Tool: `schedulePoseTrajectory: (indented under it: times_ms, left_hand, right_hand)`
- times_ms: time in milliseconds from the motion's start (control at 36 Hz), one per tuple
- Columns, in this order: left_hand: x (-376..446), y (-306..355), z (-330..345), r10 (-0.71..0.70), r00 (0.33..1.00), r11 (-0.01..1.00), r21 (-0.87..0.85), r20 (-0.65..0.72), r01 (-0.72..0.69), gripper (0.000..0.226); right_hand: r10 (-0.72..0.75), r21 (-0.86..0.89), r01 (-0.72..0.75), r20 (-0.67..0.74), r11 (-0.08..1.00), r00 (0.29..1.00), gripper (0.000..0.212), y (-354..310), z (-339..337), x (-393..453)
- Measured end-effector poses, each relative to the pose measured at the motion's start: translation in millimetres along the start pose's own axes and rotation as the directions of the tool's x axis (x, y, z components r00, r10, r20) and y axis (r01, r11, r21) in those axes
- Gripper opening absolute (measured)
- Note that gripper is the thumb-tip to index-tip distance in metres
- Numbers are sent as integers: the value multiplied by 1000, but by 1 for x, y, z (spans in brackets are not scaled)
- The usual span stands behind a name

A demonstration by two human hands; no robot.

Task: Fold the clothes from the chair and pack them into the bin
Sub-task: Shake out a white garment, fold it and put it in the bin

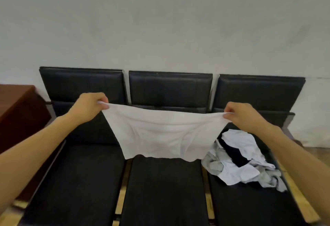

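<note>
1. Nearest the camera, both bare forearms reach in from the lower corners, one on each side of the middle seat (164, 190) of a three-seat black bench (71, 181).
2. The front parts of the left and middle seat cushions lie bare and dark. Narrow gaps between the cushions show a yellowish floor (120, 199) below.
3. On the right seat a pile of clothes (239, 161), white, pale grey and one black piece, lies loosely crumpled. Its edge reaches toward the gap beside the middle seat, and the right forearm crosses above its far side.
4. A white garment (160, 136) hangs stretched between the two hands above the middle seat. Its upper edge sags slightly in the centre; its lower hem hangs free over the cushion, with its right lower corner overlapping the pile in this view.
5. The left hand (89, 107) pinches the garment's upper left corner, fingers curled around the cloth.
6. The right hand (241, 115) pinches the upper right corner in the same way, thumb and fingers closed on the fabric.
7. Behind the hands stand three black backrests (169, 86), separated by thin pale gaps.
8. A reddish-brown wooden cabinet (17, 109) stands just beside the bench's left end.
9. Farthest is a plain pale wall (160, 29).
</note>
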State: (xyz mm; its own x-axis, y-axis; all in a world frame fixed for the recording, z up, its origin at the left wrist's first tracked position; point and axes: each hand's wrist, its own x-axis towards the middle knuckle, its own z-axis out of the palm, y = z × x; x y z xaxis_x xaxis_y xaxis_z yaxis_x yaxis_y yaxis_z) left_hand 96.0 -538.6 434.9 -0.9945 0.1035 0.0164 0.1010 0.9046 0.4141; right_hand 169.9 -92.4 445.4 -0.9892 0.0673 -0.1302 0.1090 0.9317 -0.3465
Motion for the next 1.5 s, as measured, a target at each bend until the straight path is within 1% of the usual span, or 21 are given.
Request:
schedulePoseTrajectory:
  times_ms: [83,194,306,361,444,500,556,667,806,861,917,1000,1056,1111,1222,1278,1333,1361,1417,1444,1500]
  left_hand:
    - [-1,-15,22,30,998,999,18,59,-31,3]
    - [-12,-29,37,73,994,997,-18,87,-72,4]
    - [-27,-49,44,97,973,995,5,210,-100,6]
    - [-27,-59,44,97,960,995,8,264,-102,8]
    - [-18,-66,50,99,924,995,-9,370,-103,12]
    - [-3,-69,61,91,904,996,-37,419,-83,15]
    - [14,-73,82,64,890,998,-46,452,-48,14]
    - [61,-90,161,10,862,1000,7,507,-16,15]
    - [110,-117,269,-81,883,997,45,462,67,18]
    - [131,-132,325,-118,904,993,26,411,117,15]
    - [150,-145,374,-139,929,990,26,342,139,13]
    - [167,-169,432,-94,975,993,94,201,77,14]
    - [170,-183,462,-87,987,992,103,137,73,15]
    - [164,-190,483,-91,989,994,72,116,83,12]
    - [149,-196,515,-102,988,995,-1,117,103,9]
    - [144,-200,529,-145,981,989,-5,127,146,12]
    - [136,-204,542,-261,949,965,10,176,263,20]
    - [129,-207,547,-346,913,936,9,216,353,25]
    - [107,-210,554,-509,801,844,-1,316,537,36]
    - [92,-213,556,-560,739,801,15,375,599,44]
    - [61,-218,559,-599,642,762,95,478,640,65]
  right_hand:
    - [39,32,-41,50,999,998,6,2,34,-8]
    - [68,29,-70,83,997,994,6,4,62,-20]
    - [71,-8,-71,142,997,987,5,4,91,-42]
    - [71,13,-74,170,997,983,6,3,96,-46]
    - [99,59,-114,210,992,973,6,3,103,-38]
    - [126,43,-141,248,989,960,6,9,113,-24]
    - [151,-1,-157,295,988,943,13,17,130,-5]
    - [202,-6,-214,353,977,914,23,45,189,52]
    - [303,-48,-306,346,951,888,8,82,281,117]
    - [336,-59,-333,276,941,900,14,105,328,146]
    - [350,-53,-347,207,936,913,14,124,371,172]
    - [362,-39,-359,100,932,927,11,146,431,196]
    - [349,-50,-347,48,936,936,13,157,465,207]
    - [353,-58,-351,27,934,935,15,161,488,209]
    - [340,-67,-338,21,939,940,17,170,517,210]
    - [334,-76,-331,30,941,942,19,173,525,210]
    - [356,-54,-354,33,934,934,31,173,532,209]
    - [374,-43,-373,27,927,927,41,171,534,207]
    - [381,-21,-381,16,924,924,57,168,540,200]
    - [375,-16,-374,23,927,927,61,166,543,195]
    - [360,-42,-359,32,933,932,61,160,547,182]
